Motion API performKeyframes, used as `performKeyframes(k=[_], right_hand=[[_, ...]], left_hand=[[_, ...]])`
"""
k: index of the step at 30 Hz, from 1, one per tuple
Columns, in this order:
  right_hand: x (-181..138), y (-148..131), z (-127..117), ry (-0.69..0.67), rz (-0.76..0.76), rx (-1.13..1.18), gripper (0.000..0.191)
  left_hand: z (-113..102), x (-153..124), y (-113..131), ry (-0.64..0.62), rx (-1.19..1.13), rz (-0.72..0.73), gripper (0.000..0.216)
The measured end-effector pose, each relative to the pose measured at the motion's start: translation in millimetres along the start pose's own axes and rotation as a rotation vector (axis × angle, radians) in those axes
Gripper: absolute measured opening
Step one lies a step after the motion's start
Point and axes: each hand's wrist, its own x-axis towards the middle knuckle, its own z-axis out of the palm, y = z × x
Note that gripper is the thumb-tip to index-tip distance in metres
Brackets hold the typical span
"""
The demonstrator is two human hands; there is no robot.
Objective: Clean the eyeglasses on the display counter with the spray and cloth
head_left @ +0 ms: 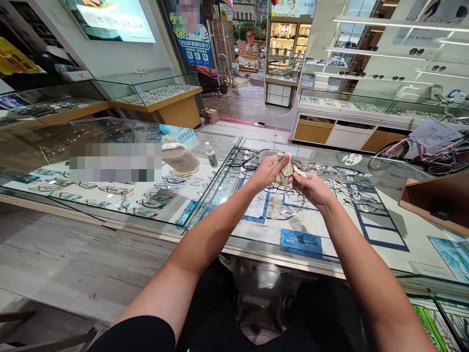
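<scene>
Above the glass display counter [234, 222], my two hands meet at a crumpled beige cloth [285, 171]. My left hand [269, 172] pinches it from the left, thumb on top. From the right, my right hand [312, 187] grips the cloth's other side with its fingers closed. Thin dark curved lines, like eyeglass temples [289, 215], show below the cloth; I cannot tell whether they belong to a pair held in it or to one in the case. Rows of eyeglasses [244, 159] lie under the glass around my hands.
A small white spray bottle [211, 155] and a white rounded device [181, 157] stand on the counter to the left. A blue card [301, 242] lies near the front edge. At the right are a brown wooden tray [436, 205] and a pink bicycle [425, 146].
</scene>
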Motion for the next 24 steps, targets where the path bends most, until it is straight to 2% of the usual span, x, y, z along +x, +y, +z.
performKeyframes(k=[4, 7, 9, 15, 18, 21, 24], right_hand=[[1.0, -0.8, -9.4, 0.035, 0.005, 0.054, 0.050], [0.7, -0.3, -10.1, 0.020, 0.013, 0.053, 0.051], [0.3, 0.7, -7.2, 0.005, 0.019, 0.034, 0.053], [1.5, 5.4, -1.0, -0.035, 0.024, 0.030, 0.052], [1.6, 3.5, -5.0, -0.019, 0.006, 0.043, 0.048], [0.0, -2.4, -12.5, 0.008, 0.001, 0.066, 0.048], [-2.2, -9.9, -21.3, 0.041, -0.022, 0.140, 0.047]], left_hand=[[-8.7, 1.9, 1.2, -0.158, -0.154, -0.055, 0.063], [-9.7, 2.8, -4.4, -0.206, -0.193, -0.077, 0.063], [-6.3, 2.5, -7.7, -0.162, -0.138, -0.074, 0.061], [9.1, -2.2, -2.1, 0.158, 0.091, -0.004, 0.067], [9.8, -2.5, -1.9, 0.184, 0.097, 0.018, 0.067], [4.7, 1.5, -8.2, 0.176, 0.002, -0.017, 0.065], [-2.8, 7.9, -15.2, 0.233, -0.077, -0.003, 0.064]])
